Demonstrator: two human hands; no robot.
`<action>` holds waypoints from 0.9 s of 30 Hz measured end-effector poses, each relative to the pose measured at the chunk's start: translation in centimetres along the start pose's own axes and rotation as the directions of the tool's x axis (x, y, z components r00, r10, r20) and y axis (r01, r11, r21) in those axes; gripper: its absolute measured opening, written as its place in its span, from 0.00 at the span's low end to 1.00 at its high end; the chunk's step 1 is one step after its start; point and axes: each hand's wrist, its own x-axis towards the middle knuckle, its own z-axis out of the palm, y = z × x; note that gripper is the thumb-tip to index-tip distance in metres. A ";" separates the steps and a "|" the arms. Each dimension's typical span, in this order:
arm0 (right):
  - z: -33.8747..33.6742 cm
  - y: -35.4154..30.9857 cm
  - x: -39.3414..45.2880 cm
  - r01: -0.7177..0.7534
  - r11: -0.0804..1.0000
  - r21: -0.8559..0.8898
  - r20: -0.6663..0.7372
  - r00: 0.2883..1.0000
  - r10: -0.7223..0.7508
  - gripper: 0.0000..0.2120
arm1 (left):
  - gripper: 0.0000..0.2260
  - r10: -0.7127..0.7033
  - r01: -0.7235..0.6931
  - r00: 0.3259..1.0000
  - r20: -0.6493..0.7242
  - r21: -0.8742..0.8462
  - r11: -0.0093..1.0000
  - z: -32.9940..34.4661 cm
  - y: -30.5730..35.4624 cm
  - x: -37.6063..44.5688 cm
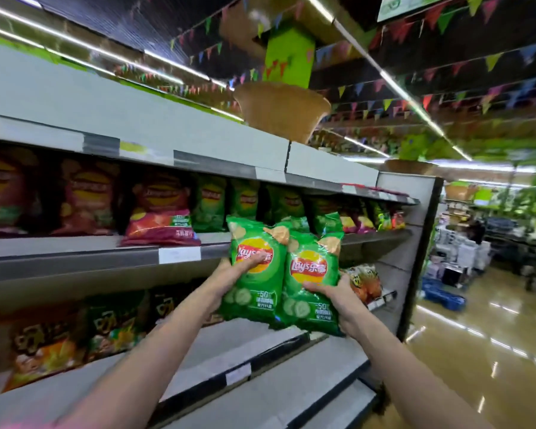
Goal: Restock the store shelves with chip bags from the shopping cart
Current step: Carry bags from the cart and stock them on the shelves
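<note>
Head view: left hand (233,273) grips one green chip bag (256,267), right hand (334,294) grips a second green bag (313,280), both upright, logos out, raised before the middle shelf (106,258) beside matching green stock (245,198), likely for facing. Cart not visible.

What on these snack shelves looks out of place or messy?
One red chip bag on the upper shelf has slumped forward, its bottom edge jutting toward the shelf lip while the neighbouring bags stand further back. Otherwise nothing stands out: the left hand and right hand each hold an intact green bag.
</note>
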 end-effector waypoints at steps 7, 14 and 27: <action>2.2 -0.6 7.8 -0.003 1.000 0.022 0.055 0.998 0.001 0.37 | 0.10 -0.079 0.079 0.997 -0.005 0.019 0.997 -1.9 2.9 6.0; 3.8 -2.1 15.0 0.024 0.998 0.059 0.196 0.980 -0.035 0.21 | 0.30 -0.023 0.025 0.972 -0.234 0.004 1.000 -3.8 4.8 11.5; 6.7 -4.2 31.5 0.175 0.984 -0.016 0.295 0.942 -0.162 0.35 | 0.22 0.214 0.003 0.695 -0.686 0.301 0.954 -5.0 6.8 19.4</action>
